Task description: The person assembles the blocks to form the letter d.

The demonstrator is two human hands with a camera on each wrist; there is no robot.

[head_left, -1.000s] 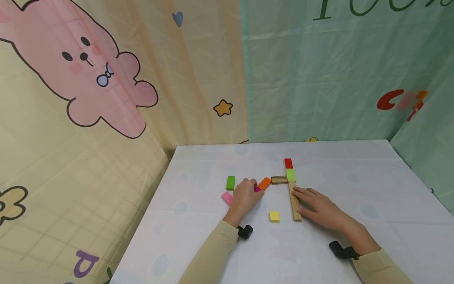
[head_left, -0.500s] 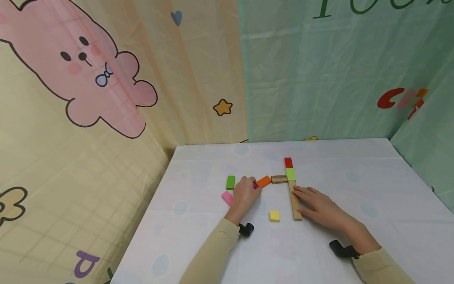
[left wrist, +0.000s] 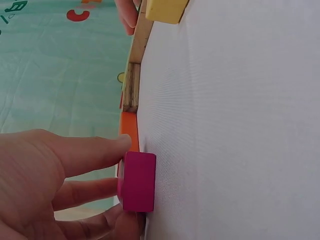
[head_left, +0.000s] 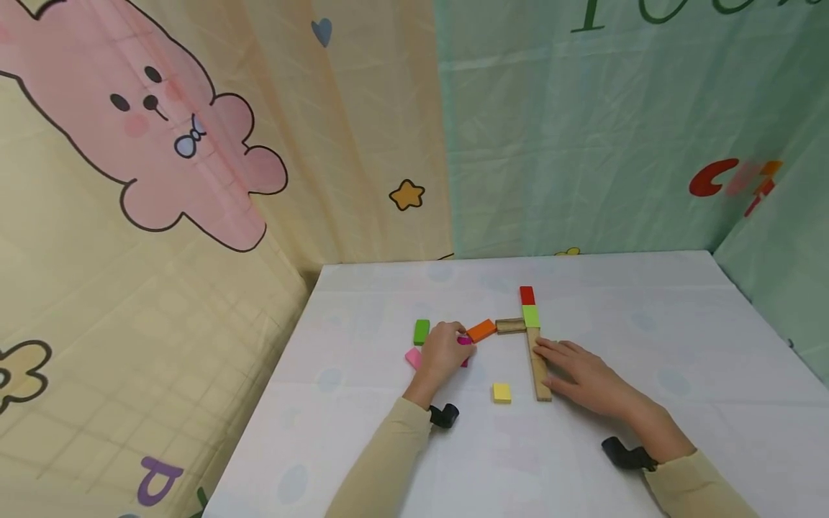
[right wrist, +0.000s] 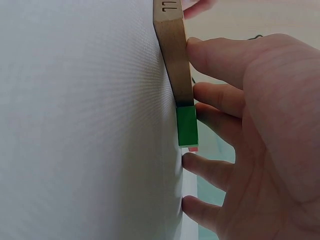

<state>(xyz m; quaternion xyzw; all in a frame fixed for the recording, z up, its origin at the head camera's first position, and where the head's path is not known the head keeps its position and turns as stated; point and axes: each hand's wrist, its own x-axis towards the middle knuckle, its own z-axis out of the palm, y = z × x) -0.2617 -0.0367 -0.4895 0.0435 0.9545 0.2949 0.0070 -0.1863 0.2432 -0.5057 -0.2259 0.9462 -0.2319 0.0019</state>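
Left grip [head_left: 442, 357] shifted leftward, pinching magenta block [left wrist: 139, 182], yellow block [head_left: 501, 393] apart

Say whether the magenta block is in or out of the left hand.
In: the left wrist view shows the left hand pinching the magenta block between thumb and fingers.

Yellow cloth [head_left: 363, 129] (pink cartoon bear [head_left: 194, 173] on it) beside green cloth [head_left: 583, 129], behind a white tabletop [head_left: 363, 302]

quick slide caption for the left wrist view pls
The left hand grips a magenta rectangular block near an orange rectangular block on a white cloth.
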